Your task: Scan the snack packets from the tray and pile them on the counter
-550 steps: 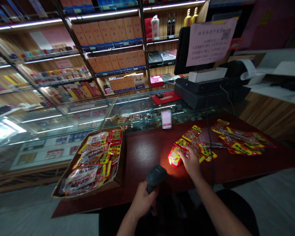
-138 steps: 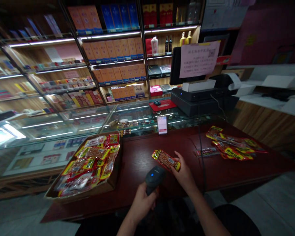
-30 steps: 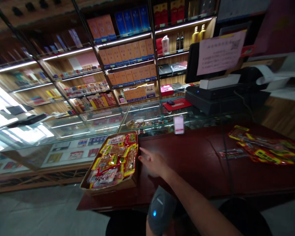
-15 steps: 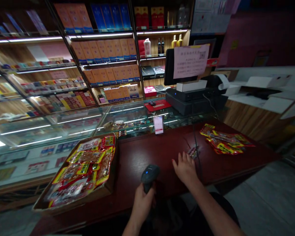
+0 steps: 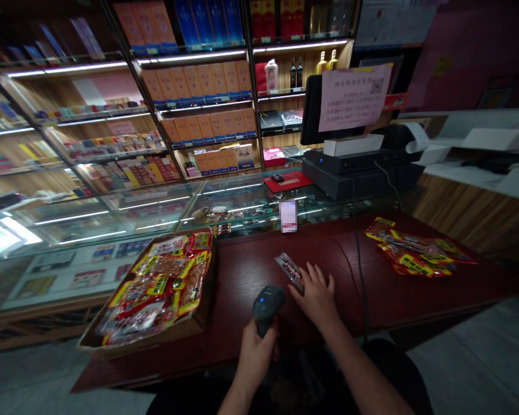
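My left hand (image 5: pixel 258 346) is closed around the handle of a dark barcode scanner (image 5: pixel 268 302), whose blue light is on. The scanner's head points away from me over the dark red counter. My right hand (image 5: pixel 315 297) holds the near end of a small clear-wrapped snack packet (image 5: pixel 289 270) between thumb and index finger, low over the counter. Its other fingers are spread. The packet lies slanted, just beyond the scanner head. Part of its near end is hidden by the hand.
An open carton (image 5: pixel 205 311) of red-and-yellow snack packets stands at left. More such packets (image 5: pixel 415 248) lie in a pile at right. A phone-like upright screen (image 5: pixel 288 216), a black cable (image 5: pixel 360 271), a monitor (image 5: pixel 312 109) and a glass display case (image 5: pixel 155 210) are beyond.
My right hand has brought the small packet leftward across the counter, turning it, closer to the scanner. The scanner stays in my left hand. The view has shifted slightly.
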{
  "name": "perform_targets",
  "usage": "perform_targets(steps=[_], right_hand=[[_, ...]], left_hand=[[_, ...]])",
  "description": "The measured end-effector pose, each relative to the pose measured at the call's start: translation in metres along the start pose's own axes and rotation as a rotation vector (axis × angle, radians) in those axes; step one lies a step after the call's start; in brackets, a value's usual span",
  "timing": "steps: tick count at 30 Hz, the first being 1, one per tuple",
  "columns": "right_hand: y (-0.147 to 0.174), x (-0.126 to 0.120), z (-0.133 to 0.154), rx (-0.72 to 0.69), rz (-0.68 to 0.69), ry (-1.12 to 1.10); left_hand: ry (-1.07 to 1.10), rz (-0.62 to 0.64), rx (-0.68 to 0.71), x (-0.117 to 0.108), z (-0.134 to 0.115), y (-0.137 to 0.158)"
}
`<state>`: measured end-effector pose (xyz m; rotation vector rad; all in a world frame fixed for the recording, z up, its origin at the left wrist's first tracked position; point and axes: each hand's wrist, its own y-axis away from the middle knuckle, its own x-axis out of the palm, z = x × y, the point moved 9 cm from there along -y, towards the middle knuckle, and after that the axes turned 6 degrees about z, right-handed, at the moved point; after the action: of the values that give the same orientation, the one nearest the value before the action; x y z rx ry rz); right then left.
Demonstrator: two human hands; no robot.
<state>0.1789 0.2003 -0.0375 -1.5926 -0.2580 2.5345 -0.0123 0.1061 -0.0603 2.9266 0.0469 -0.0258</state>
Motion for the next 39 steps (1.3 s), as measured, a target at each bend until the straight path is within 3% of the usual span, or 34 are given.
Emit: perform_targets(steps=[15,22,25,28,32,39], right_hand=[[-0.003,0.004,-0.004,-0.028,0.074,-0.035],[-0.003,0.009,0.007,-0.025,0.041,0.027],[-0.002,0.012,0.017,-0.097,0.031,0.015],[-0.001,0.013,0.021,-0.171,0.036,-0.042],[-0.002,0.005,0.006,-0.105,-0.023,-0.175],[-0.005,-0.002,-0.009,-0.076,-0.067,-0.498]], left_hand=[[0.046,-0.031,-0.042,0.001,-0.001,-0.007],[0.079,-0.036,-0.064,0.001,0.002,-0.006],[0.085,-0.022,-0.054,0.002,0.002,-0.007],[0.082,-0.014,-0.048,0.002,0.0,-0.007],[0.078,-0.03,-0.045,0.0,0.001,-0.005],[-0.036,-0.078,-0.027,-0.003,0.025,-0.01]])
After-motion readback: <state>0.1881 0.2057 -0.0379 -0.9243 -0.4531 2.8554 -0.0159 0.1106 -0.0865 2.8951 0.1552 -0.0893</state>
